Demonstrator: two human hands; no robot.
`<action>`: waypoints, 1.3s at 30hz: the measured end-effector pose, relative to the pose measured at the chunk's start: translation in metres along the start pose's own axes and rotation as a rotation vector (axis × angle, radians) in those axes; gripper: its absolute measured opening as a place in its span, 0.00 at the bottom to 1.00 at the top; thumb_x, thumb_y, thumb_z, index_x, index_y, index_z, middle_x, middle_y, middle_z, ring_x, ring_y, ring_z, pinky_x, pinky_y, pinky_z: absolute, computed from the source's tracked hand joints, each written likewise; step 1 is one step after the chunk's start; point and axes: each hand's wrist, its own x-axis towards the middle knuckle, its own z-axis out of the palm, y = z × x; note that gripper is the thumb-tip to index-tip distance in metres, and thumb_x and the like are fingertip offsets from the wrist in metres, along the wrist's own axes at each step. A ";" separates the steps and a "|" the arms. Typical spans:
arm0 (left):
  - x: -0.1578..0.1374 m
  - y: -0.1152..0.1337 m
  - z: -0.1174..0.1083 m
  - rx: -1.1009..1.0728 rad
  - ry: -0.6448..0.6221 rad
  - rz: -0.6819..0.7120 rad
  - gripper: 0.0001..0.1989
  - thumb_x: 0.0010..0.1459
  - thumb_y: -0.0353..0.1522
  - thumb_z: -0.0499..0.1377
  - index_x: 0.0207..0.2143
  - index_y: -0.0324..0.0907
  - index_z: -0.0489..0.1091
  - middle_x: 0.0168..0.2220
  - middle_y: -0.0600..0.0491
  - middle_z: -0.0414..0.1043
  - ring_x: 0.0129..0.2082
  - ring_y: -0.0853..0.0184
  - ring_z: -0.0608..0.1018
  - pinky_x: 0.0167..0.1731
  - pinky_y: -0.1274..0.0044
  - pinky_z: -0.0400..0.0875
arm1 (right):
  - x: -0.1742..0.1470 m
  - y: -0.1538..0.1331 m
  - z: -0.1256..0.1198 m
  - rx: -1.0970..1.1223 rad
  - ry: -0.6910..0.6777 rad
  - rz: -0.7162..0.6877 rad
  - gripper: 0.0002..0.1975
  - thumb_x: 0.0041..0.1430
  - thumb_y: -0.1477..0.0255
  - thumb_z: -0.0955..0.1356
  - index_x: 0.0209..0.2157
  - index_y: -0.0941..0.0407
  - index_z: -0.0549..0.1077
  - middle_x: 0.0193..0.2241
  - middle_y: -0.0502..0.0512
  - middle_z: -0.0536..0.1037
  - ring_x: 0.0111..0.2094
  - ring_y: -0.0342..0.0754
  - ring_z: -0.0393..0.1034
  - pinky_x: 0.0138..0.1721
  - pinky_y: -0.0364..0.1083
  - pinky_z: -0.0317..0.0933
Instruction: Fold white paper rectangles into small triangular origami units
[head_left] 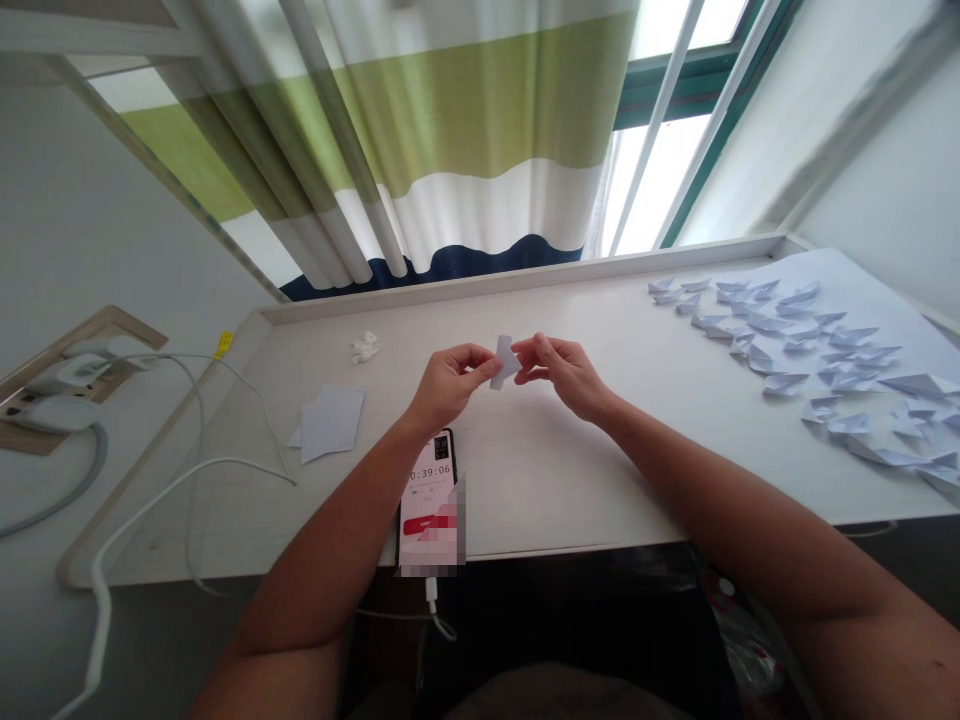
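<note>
Pinching a small folded piece of white paper (500,368), the left hand (444,386) has its thumb and fingers closed on it. The right hand (566,378), with curved fingers, is at the paper's right edge; I cannot tell whether it also grips. Below the left hand lies a black-edged phone with a pinkish screen (429,500), partly covered by the left forearm (337,520). Left of this hand are flat white paper sheets (331,423) and a crumpled white lump (365,348). Many folded white paper pieces (784,383) lie well to the right of the right hand.
</note>
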 end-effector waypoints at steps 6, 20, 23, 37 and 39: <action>0.000 -0.003 0.005 -0.128 0.070 -0.076 0.18 0.51 0.43 0.79 0.33 0.40 0.79 0.28 0.54 0.79 0.26 0.71 0.76 0.27 0.78 0.70 | -0.005 -0.002 0.006 -0.113 -0.017 -0.077 0.29 0.58 0.42 0.78 0.32 0.56 0.83 0.29 0.56 0.84 0.33 0.50 0.80 0.41 0.51 0.77; -0.004 0.000 0.008 -0.167 0.019 -0.045 0.22 0.53 0.47 0.78 0.39 0.38 0.84 0.34 0.47 0.86 0.36 0.61 0.87 0.45 0.65 0.84 | -0.007 0.003 0.006 -0.412 0.000 -0.387 0.19 0.67 0.50 0.76 0.45 0.51 0.85 0.36 0.55 0.83 0.34 0.49 0.80 0.40 0.52 0.80; -0.003 0.001 0.007 -0.179 0.032 -0.048 0.22 0.51 0.47 0.79 0.39 0.39 0.84 0.35 0.48 0.86 0.37 0.61 0.87 0.46 0.65 0.84 | -0.006 0.002 0.005 -0.430 -0.013 -0.401 0.16 0.72 0.53 0.72 0.43 0.50 0.85 0.39 0.56 0.83 0.37 0.50 0.80 0.40 0.51 0.79; -0.006 0.001 0.005 0.058 -0.075 0.053 0.17 0.61 0.46 0.73 0.41 0.41 0.85 0.39 0.47 0.86 0.37 0.62 0.84 0.40 0.69 0.82 | -0.006 -0.003 0.002 -0.420 0.042 -0.377 0.16 0.70 0.53 0.73 0.48 0.49 0.85 0.39 0.55 0.82 0.39 0.51 0.80 0.43 0.53 0.81; -0.005 0.001 0.004 0.023 -0.059 0.044 0.17 0.59 0.45 0.74 0.42 0.41 0.84 0.41 0.47 0.86 0.40 0.61 0.85 0.43 0.68 0.83 | -0.007 -0.004 0.002 -0.416 0.084 -0.365 0.17 0.70 0.52 0.73 0.47 0.49 0.86 0.37 0.55 0.83 0.38 0.51 0.80 0.43 0.54 0.81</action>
